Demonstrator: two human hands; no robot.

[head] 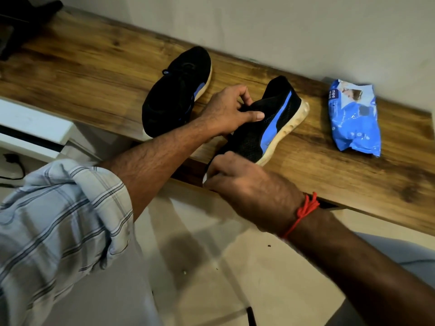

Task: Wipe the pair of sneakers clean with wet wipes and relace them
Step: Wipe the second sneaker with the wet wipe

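Wooden shelf (98, 67), blue wipes pack (354, 118) closed, left hand (226, 111) gripping near sneaker (266, 128), right hand (247, 184) pinching white wipe (205, 178)

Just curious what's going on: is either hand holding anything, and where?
Left hand grips the nearer sneaker at its collar. Right hand holds something white at the heel, likely a wipe.

A long brown wood counter (317, 165) runs along the wall. Two black and blue shoes sit on it. One shoe (176, 90) lies flat. The other shoe (266, 128) is tipped on its side. A blue pack of wipes (354, 118) lies near it.
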